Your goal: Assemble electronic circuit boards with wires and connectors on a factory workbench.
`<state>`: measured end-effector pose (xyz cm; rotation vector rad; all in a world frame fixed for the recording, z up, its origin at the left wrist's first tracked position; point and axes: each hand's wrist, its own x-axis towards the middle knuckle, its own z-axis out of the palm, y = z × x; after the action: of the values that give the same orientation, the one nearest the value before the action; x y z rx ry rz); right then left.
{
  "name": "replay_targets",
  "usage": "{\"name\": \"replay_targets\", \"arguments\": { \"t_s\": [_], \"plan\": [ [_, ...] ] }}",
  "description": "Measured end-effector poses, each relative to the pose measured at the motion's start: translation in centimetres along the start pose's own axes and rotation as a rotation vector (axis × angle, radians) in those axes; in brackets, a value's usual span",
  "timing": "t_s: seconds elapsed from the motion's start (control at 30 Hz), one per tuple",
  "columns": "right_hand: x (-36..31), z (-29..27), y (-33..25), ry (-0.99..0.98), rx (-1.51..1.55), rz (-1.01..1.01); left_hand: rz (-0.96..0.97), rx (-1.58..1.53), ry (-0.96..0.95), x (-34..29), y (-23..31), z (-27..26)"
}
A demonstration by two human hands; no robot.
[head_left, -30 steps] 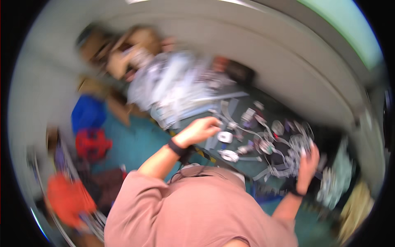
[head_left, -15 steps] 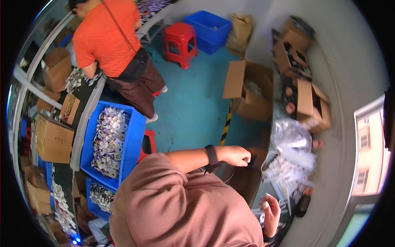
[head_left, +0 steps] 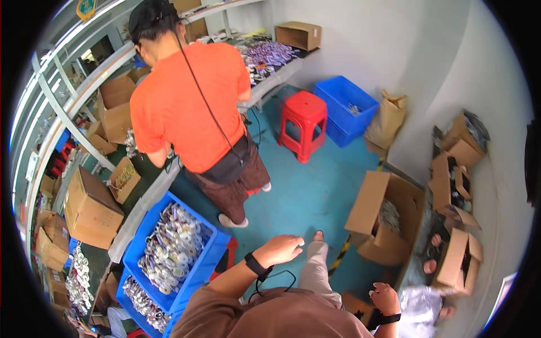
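Observation:
My left hand [head_left: 282, 249] hangs in front of my body, its fingers curled together and nothing visible in them; a dark band circles the wrist. Lower right, my right hand [head_left: 385, 298] is raised with loosely bent fingers, apart and holding nothing. Neither hand touches anything. Left of my left hand stands a blue crate [head_left: 217, 248] heaped with small white and purple round parts [head_left: 174, 245]. Close to my right hand are a clear plastic bag [head_left: 420, 310] and an open cardboard box [head_left: 414, 225] with grey pieces inside.
A co-worker in an orange shirt [head_left: 194, 107] stands at the left bench. Ahead are a red stool [head_left: 304, 121], stacked blue crates [head_left: 346, 112] and a brown sack [head_left: 387, 118]. Boxes [head_left: 459, 262] line the right wall. My foot [head_left: 319, 235] steps on the teal floor [head_left: 282, 197].
The view has swung left and up, showing more of the far bench. My left hand is lower against the floor, my right hand has curled its fingers, and a leg has come forward.

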<state>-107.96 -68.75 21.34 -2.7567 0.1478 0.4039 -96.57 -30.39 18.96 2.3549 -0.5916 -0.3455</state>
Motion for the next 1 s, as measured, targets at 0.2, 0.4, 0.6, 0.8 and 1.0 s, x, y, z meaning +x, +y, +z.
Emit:
{"name": "replay_targets", "arguments": {
  "t_s": [0.2,0.4,0.6,0.8,1.0],
  "plan": [
    [22.4,-6.1,-2.7,0.079,0.107,-0.215,-0.093,0.054,-0.022,13.9,-4.2,-5.6],
    [41.8,-14.6,-10.5,0.036,0.143,-0.384,-0.073,-0.026,0.092,27.2,-7.7,-14.1],
    [60.0,-19.0,-27.6,-0.106,0.049,-0.681,-0.148,-0.079,0.213,35.7,-15.2,-23.8],
    [78.9,-18.0,-43.0,-0.074,-0.038,-1.031,-0.141,-0.121,0.346,46.4,-24.9,-33.3],
    [94.0,-21.2,-55.3,-0.101,-0.2,-1.044,-0.307,-0.157,0.475,50.1,-31.5,-43.0]
  ]
}}
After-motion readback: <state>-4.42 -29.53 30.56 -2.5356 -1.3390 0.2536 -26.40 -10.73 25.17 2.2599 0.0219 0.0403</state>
